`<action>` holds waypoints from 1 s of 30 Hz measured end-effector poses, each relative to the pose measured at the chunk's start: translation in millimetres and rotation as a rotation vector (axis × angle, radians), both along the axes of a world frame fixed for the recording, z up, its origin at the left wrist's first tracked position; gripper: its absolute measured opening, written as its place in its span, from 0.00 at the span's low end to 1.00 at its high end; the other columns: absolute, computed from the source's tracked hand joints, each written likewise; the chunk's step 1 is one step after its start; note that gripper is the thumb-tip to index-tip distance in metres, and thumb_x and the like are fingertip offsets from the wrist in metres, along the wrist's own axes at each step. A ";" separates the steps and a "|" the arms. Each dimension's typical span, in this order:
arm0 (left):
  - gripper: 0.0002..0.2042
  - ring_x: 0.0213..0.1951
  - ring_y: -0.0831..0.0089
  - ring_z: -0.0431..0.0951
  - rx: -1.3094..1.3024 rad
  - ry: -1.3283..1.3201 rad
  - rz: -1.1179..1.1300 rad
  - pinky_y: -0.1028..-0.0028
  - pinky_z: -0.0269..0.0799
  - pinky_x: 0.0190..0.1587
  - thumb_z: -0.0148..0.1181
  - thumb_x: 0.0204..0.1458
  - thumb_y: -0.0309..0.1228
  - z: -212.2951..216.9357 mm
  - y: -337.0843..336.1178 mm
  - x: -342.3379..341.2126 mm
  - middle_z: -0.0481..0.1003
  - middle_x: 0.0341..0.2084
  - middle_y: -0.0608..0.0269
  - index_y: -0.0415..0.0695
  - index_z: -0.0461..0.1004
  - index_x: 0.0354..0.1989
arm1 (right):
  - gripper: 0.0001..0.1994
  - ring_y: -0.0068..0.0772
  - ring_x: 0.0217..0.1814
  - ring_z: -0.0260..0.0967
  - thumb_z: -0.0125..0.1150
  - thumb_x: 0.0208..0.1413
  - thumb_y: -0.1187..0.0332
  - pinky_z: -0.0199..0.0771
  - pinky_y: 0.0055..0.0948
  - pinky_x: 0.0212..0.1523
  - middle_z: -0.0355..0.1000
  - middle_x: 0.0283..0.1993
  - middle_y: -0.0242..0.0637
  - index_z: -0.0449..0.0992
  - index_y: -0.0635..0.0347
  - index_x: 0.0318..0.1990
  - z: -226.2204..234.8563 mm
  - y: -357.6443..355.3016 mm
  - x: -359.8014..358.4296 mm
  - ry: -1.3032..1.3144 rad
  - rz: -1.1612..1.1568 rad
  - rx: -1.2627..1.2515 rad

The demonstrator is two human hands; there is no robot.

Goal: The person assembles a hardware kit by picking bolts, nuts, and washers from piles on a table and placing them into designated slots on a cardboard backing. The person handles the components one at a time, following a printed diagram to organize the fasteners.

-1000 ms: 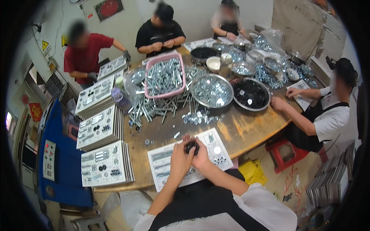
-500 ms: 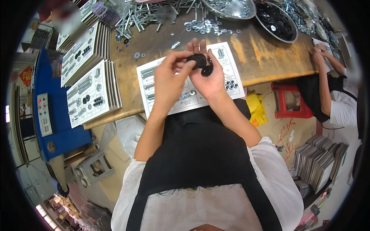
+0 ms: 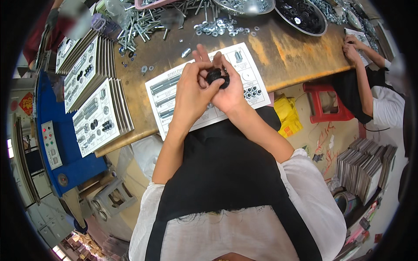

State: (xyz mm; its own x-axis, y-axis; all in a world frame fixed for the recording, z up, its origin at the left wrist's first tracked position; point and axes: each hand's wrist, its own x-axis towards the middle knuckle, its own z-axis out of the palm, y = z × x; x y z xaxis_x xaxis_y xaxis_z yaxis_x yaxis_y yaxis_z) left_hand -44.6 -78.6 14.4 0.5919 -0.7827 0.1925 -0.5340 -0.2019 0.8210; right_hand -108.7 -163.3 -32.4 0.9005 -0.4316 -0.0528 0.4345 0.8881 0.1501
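Observation:
Above the printed card (image 3: 163, 124) on the table, my two hands meet over a few black washers (image 3: 213, 76). My left hand (image 3: 191, 89) is closed, its thumb and fingers pinching the washers. Palm up, my right hand (image 3: 230, 93) cradles them with its fingers partly curled. How many washers lie in the palm is hidden by my left fingers. The card shows pictures of bolts, washers and nuts; my hands and wrists cover its middle.
Stacks of similar cards (image 3: 93, 117) stand at the left. Behind lie loose bolts (image 3: 139, 30), scattered washers (image 3: 217, 27), a metal bowl (image 3: 248, 8) and a bowl of black washers (image 3: 300, 17). At the right, a co-worker's hands (image 3: 352, 48) work near a red stool (image 3: 324, 104).
Both hands have drawn closer together, the left fingers pressing the black washers into my right palm. My right fingers have curled more. The whole view has shifted slightly.

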 end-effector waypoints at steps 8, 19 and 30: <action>0.14 0.29 0.83 0.63 -0.235 0.417 -0.175 0.81 0.61 0.33 0.69 0.43 0.22 -5.7 36.1 39.2 0.69 0.33 0.70 0.36 0.77 0.40 | 0.17 0.15 0.40 0.72 0.52 0.64 0.70 0.67 0.08 0.29 0.70 0.55 0.38 0.67 0.67 0.58 -24.7 -18.8 -11.8 0.304 0.309 -0.089; 0.16 0.27 0.80 0.62 0.197 0.318 -0.730 0.77 0.55 0.29 0.76 0.35 0.33 9.5 69.0 48.4 0.62 0.22 0.74 0.49 0.83 0.37 | 0.16 0.10 0.25 0.60 0.73 0.47 0.63 0.58 0.17 0.24 0.72 0.27 0.23 0.81 0.60 0.41 27.9 -7.9 -46.5 0.280 0.807 -1.512; 0.22 0.32 0.73 0.74 -0.402 -0.236 -0.227 0.75 0.70 0.33 0.72 0.33 0.21 9.2 64.5 5.0 0.75 0.30 0.65 0.44 0.80 0.42 | 0.17 0.13 0.29 0.59 0.73 0.46 0.67 0.61 0.18 0.30 0.71 0.27 0.25 0.81 0.64 0.44 67.8 -7.0 -64.4 0.562 0.321 -1.597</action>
State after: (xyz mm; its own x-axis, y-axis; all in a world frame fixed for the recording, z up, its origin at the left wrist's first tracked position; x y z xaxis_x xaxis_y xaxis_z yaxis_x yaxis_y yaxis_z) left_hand -39.6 -14.1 23.6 0.3205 -0.7231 0.6119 -0.7075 0.2468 0.6622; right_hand -173.0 -170.3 35.4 0.9774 -0.1870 -0.0985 -0.0905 0.0506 -0.9946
